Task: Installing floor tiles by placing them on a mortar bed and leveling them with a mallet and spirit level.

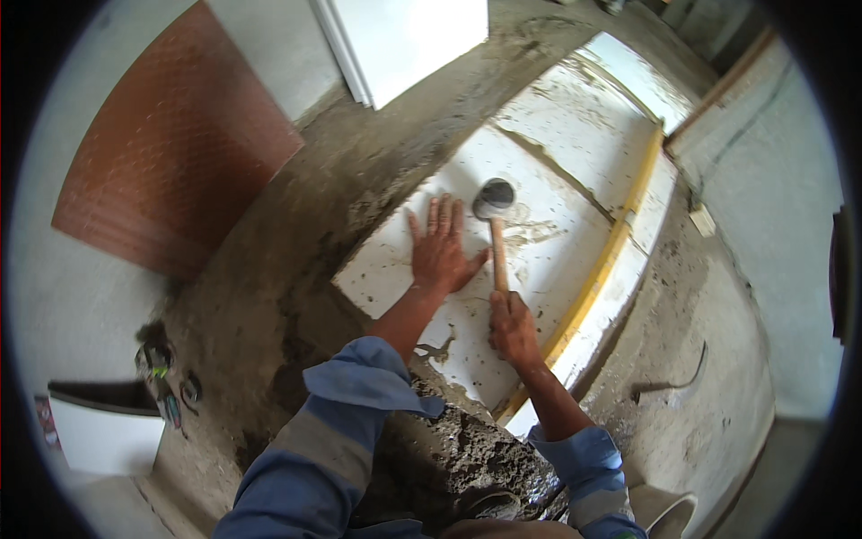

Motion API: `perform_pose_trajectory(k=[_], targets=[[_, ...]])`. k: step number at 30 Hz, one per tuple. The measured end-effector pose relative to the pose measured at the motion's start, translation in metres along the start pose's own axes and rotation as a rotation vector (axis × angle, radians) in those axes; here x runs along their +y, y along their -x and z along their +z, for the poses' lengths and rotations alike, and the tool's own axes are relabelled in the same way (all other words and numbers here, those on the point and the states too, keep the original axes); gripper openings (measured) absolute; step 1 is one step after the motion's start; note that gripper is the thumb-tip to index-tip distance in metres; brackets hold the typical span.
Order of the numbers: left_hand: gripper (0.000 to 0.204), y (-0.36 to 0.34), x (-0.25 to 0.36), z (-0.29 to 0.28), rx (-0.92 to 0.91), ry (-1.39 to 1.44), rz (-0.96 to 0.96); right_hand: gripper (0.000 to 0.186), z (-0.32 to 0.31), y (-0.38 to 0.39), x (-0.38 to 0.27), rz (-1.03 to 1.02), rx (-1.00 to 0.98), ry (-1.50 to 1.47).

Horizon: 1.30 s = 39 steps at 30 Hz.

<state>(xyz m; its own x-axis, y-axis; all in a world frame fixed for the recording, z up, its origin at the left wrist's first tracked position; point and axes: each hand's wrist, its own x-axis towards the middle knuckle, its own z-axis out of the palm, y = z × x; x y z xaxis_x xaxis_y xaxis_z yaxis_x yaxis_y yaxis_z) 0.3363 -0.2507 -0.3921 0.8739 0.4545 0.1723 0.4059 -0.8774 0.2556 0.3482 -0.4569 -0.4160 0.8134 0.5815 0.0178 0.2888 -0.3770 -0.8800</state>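
Observation:
My left hand [438, 251] lies flat with fingers spread on a large white floor tile [386, 278] specked with mortar. In my right hand [513, 331] is the wooden handle of a rubber mallet [499, 256]. Its dark round head is over the same tile, just right of my left fingertips; whether it touches the tile I cannot tell. A long yellow bar [584, 301], perhaps a level, lies along the right side of the tiles. Another white tile [584, 126] adjoins on the far side, with a muddy joint between them. Rough wet mortar [467, 449] borders the near edge.
A reddish-brown patterned panel [180, 153] leans on the left wall, and a white panel [413, 45] stands at the back. Hand tools [162, 377] lie at left near a white box-like object [108, 436]. A thin curved tool [673, 386] rests on the right floor.

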Motion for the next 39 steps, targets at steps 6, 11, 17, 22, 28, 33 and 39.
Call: perform_pose_trajectory(k=[6,11,17,22,28,33,39], targets=[[0.105,0.006,-0.015,0.002,-0.083,-0.146,-0.018,0.041,0.012,0.023,-0.061,0.376,-0.013,-0.082],[0.104,0.002,-0.01,0.0,-0.06,-0.162,0.005,0.042,-0.001,0.048,-0.101,0.68,-0.047,-0.525],[0.102,0.0,-0.003,-0.001,-0.08,-0.157,0.03,0.039,0.007,0.052,-0.08,0.467,0.098,-0.394],[0.101,0.001,-0.005,-0.001,-0.093,-0.162,0.023,0.042,0.004,0.057,-0.086,0.475,0.062,-0.368],[0.101,-0.001,-0.001,-0.004,-0.115,-0.182,0.01,0.042,0.002,0.062,-0.102,0.43,0.063,-0.413],[0.101,-0.002,0.003,-0.012,-0.112,-0.164,0.01,0.036,0.021,0.065,-0.081,0.382,0.196,-0.348],[0.106,0.002,-0.008,0.006,-0.107,-0.154,0.023,0.028,0.009,0.07,-0.098,0.355,0.167,-0.586]])
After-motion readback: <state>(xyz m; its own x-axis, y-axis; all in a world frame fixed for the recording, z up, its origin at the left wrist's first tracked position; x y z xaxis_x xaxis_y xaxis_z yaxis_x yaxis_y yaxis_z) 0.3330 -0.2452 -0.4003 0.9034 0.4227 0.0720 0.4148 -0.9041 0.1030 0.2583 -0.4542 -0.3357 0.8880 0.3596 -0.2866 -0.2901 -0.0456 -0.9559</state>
